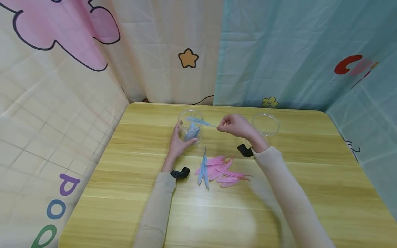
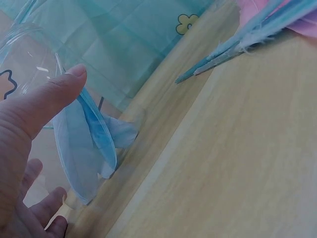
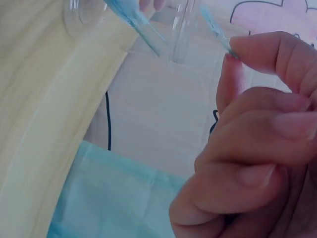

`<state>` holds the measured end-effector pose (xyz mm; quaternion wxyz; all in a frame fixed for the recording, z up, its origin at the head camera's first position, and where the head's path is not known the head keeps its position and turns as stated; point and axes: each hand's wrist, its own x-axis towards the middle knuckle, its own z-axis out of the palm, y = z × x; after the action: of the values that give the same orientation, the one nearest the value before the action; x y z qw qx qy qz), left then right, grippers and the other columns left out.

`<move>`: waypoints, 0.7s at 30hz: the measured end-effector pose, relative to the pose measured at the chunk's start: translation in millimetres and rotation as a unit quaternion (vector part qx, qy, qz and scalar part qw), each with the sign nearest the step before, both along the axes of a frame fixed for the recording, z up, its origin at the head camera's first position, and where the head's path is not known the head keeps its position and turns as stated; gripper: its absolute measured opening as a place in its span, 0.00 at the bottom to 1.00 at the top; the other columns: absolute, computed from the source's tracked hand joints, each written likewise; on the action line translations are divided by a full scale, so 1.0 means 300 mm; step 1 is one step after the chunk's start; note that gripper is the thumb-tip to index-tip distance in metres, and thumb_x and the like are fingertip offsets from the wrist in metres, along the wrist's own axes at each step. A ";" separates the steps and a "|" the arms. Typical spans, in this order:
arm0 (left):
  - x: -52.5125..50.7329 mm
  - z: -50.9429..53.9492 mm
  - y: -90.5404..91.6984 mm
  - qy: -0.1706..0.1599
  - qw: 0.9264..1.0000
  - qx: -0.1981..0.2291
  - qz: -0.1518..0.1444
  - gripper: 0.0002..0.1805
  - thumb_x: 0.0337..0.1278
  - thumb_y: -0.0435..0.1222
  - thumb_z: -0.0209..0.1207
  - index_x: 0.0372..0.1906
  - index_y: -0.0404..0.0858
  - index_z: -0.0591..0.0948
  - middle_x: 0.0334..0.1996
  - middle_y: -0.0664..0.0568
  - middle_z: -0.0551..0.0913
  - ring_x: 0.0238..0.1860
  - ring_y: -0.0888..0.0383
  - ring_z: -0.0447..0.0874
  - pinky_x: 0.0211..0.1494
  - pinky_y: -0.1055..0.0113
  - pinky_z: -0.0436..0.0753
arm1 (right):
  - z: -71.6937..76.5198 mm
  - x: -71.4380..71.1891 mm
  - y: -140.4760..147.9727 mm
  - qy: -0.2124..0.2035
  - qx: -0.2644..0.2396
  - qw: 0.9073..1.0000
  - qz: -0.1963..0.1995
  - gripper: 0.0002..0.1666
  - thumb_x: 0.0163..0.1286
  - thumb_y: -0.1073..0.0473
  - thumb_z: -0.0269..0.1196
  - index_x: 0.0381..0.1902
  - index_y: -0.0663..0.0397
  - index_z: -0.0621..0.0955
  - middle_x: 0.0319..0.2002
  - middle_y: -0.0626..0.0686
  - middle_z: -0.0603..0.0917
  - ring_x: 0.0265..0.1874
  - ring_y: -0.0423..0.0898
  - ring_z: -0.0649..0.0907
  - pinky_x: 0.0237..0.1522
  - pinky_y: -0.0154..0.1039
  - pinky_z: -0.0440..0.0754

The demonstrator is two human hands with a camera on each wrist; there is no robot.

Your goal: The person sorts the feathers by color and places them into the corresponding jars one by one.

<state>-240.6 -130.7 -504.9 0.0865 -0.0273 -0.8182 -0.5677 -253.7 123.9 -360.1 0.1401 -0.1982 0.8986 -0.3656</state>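
On a wood-grained counter (image 1: 133, 146) in front of printed curtains (image 1: 279, 44), a person is handling feathers with both bare hands. The left hand (image 1: 179, 142) is gripping a clear jar (image 1: 200, 131), thumb and fingers curving round opposite sides, seemingly to steady it while leaving its mouth uncovered. Blue feathers (image 1: 192, 132) are standing inside. The right hand (image 1: 237, 125) is pinching one blue feather (image 1: 198, 121) by its bare quill between thumb and forefinger, so the soft part is staying uncrushed; it is pointing left over the jar's mouth. Nearer the person, loose blue feathers (image 1: 203, 169) are lying beside and partly over a pile of pink feathers (image 1: 227, 172), probably for easy reach. A clear container (image 1: 266, 132) is sitting beyond the right wrist, apart from the jar, perhaps keeping the middle free.
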 end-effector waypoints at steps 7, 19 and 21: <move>0.001 0.000 0.000 0.000 1.000 0.003 0.004 0.60 0.36 0.51 0.75 0.75 0.53 0.50 0.71 0.60 0.55 0.69 0.50 0.53 0.67 0.51 0.57 | 0.047 -0.030 -0.090 0.090 0.096 0.991 -0.020 0.09 0.60 0.52 0.63 0.31 0.51 0.82 0.19 0.47 0.75 0.17 0.44 0.70 0.23 0.39 0.68; -0.001 -0.005 0.006 -0.005 1.000 -0.001 0.007 0.60 0.35 0.50 0.75 0.75 0.54 0.50 0.71 0.60 0.56 0.69 0.49 0.53 0.66 0.50 0.58 | -0.020 -0.032 -0.120 0.112 0.008 0.992 -0.060 0.16 0.64 0.44 0.63 0.36 0.51 0.83 0.13 0.49 0.68 0.12 0.44 0.65 0.17 0.37 0.61; 0.001 -0.004 0.003 -0.003 1.000 -0.002 0.008 0.60 0.35 0.51 0.75 0.75 0.55 0.50 0.71 0.60 0.55 0.69 0.48 0.54 0.66 0.49 0.59 | -0.051 -0.033 -0.110 0.093 -0.003 0.994 -0.055 0.16 0.64 0.44 0.63 0.35 0.52 0.83 0.12 0.48 0.67 0.11 0.43 0.64 0.16 0.37 0.60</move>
<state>-240.4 -129.8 -506.2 0.0884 -0.0193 -0.8200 -0.5652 -263.8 91.0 -375.4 0.0348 -0.1825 0.9162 -0.3551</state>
